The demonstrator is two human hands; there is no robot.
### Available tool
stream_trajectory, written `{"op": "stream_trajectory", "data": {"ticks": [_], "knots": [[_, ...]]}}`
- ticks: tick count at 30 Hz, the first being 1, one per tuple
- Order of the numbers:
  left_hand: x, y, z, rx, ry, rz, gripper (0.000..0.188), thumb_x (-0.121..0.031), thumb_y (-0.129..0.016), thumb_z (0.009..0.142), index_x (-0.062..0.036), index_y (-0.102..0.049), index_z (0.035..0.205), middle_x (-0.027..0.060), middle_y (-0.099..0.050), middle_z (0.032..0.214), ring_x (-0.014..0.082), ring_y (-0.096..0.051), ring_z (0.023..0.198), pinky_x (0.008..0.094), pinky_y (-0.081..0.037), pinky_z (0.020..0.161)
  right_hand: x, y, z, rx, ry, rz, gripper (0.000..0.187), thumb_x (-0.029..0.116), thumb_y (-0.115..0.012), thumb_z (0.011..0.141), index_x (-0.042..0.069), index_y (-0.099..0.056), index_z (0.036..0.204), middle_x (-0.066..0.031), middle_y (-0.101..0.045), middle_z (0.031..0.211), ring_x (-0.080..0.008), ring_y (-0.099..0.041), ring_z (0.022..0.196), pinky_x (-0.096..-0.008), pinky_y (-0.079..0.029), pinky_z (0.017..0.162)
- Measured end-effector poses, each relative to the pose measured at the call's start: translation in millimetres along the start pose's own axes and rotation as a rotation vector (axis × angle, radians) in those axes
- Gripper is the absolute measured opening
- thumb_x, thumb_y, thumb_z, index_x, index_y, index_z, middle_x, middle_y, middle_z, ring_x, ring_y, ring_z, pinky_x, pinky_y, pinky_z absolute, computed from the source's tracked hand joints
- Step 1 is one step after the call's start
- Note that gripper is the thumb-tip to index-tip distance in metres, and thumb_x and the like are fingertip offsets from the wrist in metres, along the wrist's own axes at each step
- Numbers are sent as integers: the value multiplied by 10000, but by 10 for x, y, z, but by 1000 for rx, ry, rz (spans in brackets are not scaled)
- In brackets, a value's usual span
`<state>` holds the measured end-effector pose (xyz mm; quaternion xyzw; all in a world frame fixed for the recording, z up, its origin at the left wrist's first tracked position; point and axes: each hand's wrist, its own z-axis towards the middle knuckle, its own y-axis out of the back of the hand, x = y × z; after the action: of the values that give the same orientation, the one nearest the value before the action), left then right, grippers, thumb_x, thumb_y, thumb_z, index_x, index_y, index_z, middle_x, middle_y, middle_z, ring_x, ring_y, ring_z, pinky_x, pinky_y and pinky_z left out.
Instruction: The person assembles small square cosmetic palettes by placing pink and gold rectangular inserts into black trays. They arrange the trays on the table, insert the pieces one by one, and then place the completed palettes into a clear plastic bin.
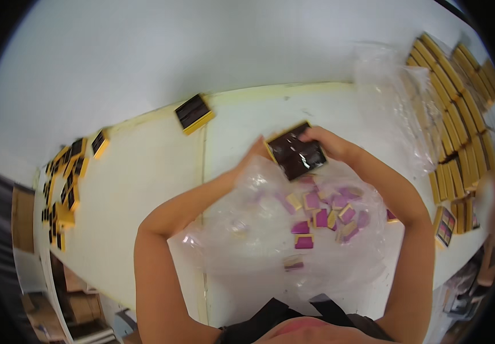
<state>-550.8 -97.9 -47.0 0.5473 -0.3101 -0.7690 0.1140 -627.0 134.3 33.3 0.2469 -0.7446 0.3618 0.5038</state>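
Nearest the body, a clear plastic bag (pixel 224 252) sprawls over the pale desk (pixel 138 172) between the forearms, with small purple-and-yellow pieces (pixel 320 218) gathered at it, whether inside or on top I cannot tell. Just past them the dark-faced yellow box (pixel 296 153) is held in a two-sided grip, left hand (pixel 256 150) at its left edge, right hand (pixel 326 141) with thumb over the glossy top, its sides slanting and too near square to tell a long axis. Bare desk stretches left toward scattered boxes (pixel 70 183); beyond, a lone box (pixel 194 113) sits near the far edge.
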Motion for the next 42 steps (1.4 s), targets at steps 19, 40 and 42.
{"op": "stream_trajectory", "data": {"ticks": [19, 40, 42], "knots": [[-568, 1456, -3159, -382, 544, 763, 220, -153, -660, 836, -25, -561, 985, 100, -577, 1037, 257, -553, 955, 390, -456, 857, 0, -1847, -3081, -558, 324, -311, 840, 392, -641, 845, -52, -304, 1474, -141, -408, 1474, -204, -462, 1296, -331, -339, 1095], [-3122, -1164, -3623, -464, 243, 195, 334, -130, -850, 667, -116, -707, 968, 110, -534, 1376, 375, -408, 1292, 451, -375, 1037, -1676, -2350, -4093, -1082, 396, -325, 281, -32, -687, 843, 24, -533, 1071, -142, -538, 1252, -190, -540, 1121, -317, -451, 946], [-3094, -1138, -3669, -505, 254, 166, 525, -140, -851, 672, -113, -663, 1161, 139, -485, 1411, 361, -412, 1293, 438, -377, 1037, -1608, -2254, -4124, -1114, 375, -281, 205, -24, -627, 861, -11, -579, 1060, -130, -611, 1153, -161, -556, 1057, -305, -422, 958]]}}
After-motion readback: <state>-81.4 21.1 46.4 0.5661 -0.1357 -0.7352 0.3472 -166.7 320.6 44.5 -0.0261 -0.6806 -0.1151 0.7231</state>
